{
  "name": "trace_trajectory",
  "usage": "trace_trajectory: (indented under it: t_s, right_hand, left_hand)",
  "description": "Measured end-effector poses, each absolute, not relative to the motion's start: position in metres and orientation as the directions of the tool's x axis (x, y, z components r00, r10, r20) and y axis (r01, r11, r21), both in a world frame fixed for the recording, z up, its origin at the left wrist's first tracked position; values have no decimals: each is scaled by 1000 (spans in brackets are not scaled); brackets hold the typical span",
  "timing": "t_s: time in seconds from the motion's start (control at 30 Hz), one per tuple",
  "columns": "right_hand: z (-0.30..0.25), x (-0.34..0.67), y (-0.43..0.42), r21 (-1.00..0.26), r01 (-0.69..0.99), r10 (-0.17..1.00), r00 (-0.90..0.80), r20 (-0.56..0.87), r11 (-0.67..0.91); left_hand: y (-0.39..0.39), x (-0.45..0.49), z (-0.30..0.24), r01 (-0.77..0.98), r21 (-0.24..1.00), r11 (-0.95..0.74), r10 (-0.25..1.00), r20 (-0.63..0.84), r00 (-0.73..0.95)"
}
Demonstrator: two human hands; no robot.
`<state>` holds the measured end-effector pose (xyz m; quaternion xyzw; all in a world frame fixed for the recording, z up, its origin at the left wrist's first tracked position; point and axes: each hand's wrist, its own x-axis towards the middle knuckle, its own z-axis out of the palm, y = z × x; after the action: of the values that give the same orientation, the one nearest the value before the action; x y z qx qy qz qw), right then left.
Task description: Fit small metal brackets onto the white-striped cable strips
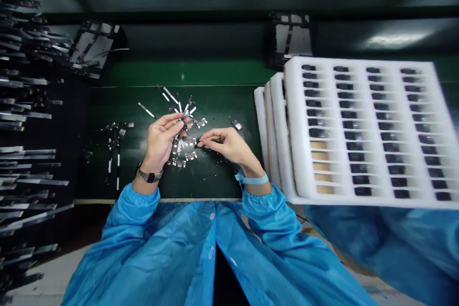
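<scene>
Left hand (161, 134): thumb and fingers pinched together on a small metal part (185, 115), held above the counter (201, 181). Right hand (229, 144): thumb and forefinger drawn nearly together, just right of the left hand and slightly nearer the body; could not tell whether a piece sat between the tips.

Loose parts (182, 145), silvery with dark bits, lay on the counter below the left hand and beside the right fingertips. Pale strips (170, 94) fanned out beyond the left hand; a single strip (146, 109) lay apart, just past its knuckles. One small piece (236, 125) lay just beyond the right hand. A dark cluster (114, 136) with pale strips lay left of the left hand.

Well to the right of the right hand, a white foam tray (389, 131) held dark parts (346, 105) in four columns of slots; tan backing showed low in the nearest column. More foam sheets (279, 129) stood between that tray and the right hand. Far left of the left hand, many long strips (30, 177) stuck out in rows. The left wrist bore a watch (150, 177), the right a light-blue band (254, 180).
</scene>
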<state>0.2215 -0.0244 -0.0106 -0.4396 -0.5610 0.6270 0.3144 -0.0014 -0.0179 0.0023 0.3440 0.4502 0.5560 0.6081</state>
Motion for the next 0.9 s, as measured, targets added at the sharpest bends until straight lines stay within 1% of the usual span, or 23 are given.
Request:
trace_trajectory:
  t_s: [0.2, 0.37, 0.6, 0.9]
  right_hand:
    - [-8, 219, -25, -986, 93, 904, -395, -165, -140]
    - [-8, 214, -27, -985, 88, 911, -375, -169, -147]
    - [-9, 213, -28, -984, 67, 924, -340, -177, -164]
    - [-10, 213, -27, -987, 69, 927, -340, -160, -145]
  left_hand:
    - [-24, 11, 0, -316, 935, 163, 983, -182, -32]
    - [-29, 24, -6, -277, 941, 195, 975, -218, -54]
    - [-29, 28, -12, -282, 948, 148, 971, -193, -139]
    - [-30, 25, -15, -216, 964, 155, 979, -180, -99]
